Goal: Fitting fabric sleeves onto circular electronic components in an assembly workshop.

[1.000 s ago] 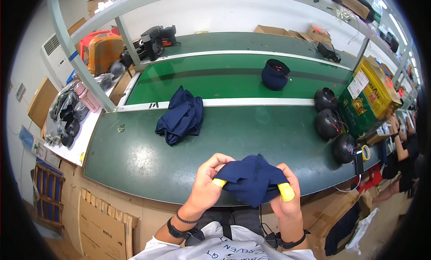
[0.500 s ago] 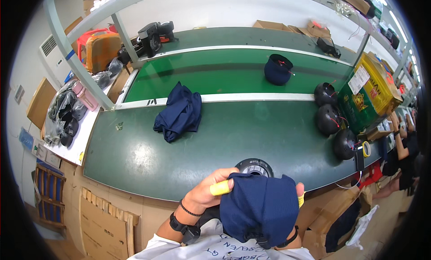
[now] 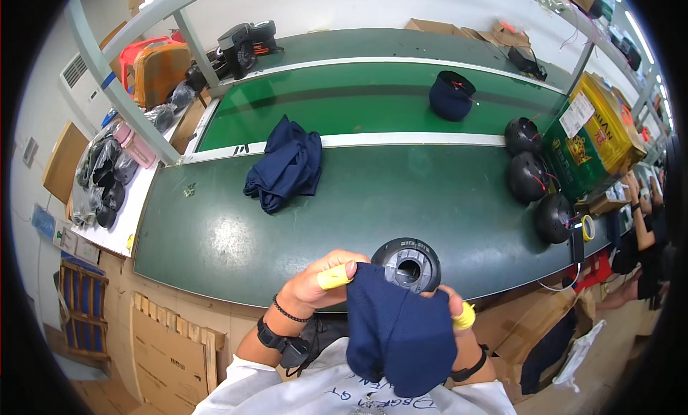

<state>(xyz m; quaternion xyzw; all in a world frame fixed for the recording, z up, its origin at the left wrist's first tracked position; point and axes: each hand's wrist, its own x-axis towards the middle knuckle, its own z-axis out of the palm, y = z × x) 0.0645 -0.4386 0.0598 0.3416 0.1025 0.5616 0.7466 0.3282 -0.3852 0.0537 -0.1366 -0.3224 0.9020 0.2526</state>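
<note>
While the dark green surface (image 3: 344,207) stretches ahead, with a yellow-and-green box (image 3: 591,139) at its right end, a navy cloth (image 3: 405,329) hangs before the person's body at the near edge. Just beyond it sits a black round part (image 3: 405,264) with a hollow centre. The left hand (image 3: 319,280) grips the cloth's upper left, the right hand (image 3: 453,302) its upper right, yellow tape (image 3: 334,277) wrapping each thumb.

The navy cloth (image 3: 405,329), bunched up one second ago between the left hand (image 3: 322,280) and the right hand (image 3: 459,307), now hangs longer toward six o'clock; at its twelve o'clock, a black round part (image 3: 405,251), unseen then, is visible.
</note>
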